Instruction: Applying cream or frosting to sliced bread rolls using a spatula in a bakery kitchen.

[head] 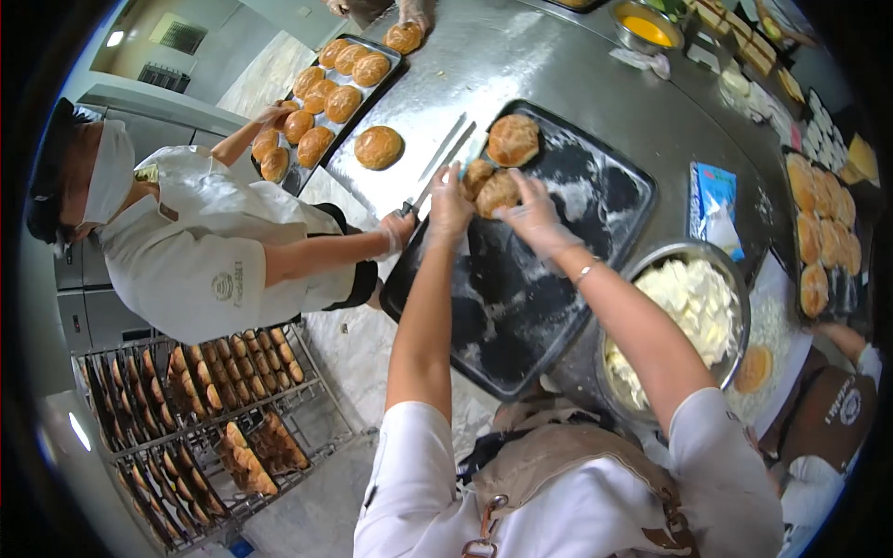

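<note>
My left hand (450, 206), in a clear plastic glove, has its fingers against a small round golden bun (478, 178). Just right of it, my right hand (536, 215), gloved too, grips a second bun (497, 195) from its near right side. The two buns touch, over the upper left part of a black baking tray (516, 307) dusted with white powder; whether they are lifted off it I cannot tell. A larger bun (513, 140) sits beyond my fingers at the tray's far corner. My left fingers partly hide the smaller bun's left side.
At left, a masked co-worker holds a long knife (453, 146) near my left hand. Another bun tray (363, 104) lies beyond. A steel bowl of pale cream (687, 296) stands beside my right forearm, near a blue packet (715, 202). A tray rack (209, 411) stands lower left.
</note>
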Motion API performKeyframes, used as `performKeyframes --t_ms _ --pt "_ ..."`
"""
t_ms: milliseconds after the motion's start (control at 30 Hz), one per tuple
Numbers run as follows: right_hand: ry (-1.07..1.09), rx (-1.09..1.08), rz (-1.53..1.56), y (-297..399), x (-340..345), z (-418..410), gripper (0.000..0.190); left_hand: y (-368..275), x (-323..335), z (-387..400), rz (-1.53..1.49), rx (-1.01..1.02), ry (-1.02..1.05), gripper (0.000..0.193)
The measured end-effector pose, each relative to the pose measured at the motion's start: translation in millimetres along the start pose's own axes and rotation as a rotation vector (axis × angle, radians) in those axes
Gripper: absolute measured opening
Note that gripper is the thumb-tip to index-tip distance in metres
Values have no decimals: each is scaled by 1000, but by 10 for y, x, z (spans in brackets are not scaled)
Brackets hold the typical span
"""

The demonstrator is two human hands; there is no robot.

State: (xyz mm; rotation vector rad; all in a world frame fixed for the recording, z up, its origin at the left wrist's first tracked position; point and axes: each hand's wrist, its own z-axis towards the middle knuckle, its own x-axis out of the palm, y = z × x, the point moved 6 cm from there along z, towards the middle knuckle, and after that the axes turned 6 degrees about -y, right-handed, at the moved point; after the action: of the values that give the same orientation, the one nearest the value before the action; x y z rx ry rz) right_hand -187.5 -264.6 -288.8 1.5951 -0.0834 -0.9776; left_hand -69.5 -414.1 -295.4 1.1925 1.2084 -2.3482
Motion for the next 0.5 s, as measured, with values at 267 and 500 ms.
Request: performKeyframes --t_ms 267,500 --pt "-355 -72 -229 -63 601 299 46 23 24 -2 -69 -123 62 71" --pt "-156 153 923 251 -412 -419 57 -493 -194 -638 -974 -783 312 61"
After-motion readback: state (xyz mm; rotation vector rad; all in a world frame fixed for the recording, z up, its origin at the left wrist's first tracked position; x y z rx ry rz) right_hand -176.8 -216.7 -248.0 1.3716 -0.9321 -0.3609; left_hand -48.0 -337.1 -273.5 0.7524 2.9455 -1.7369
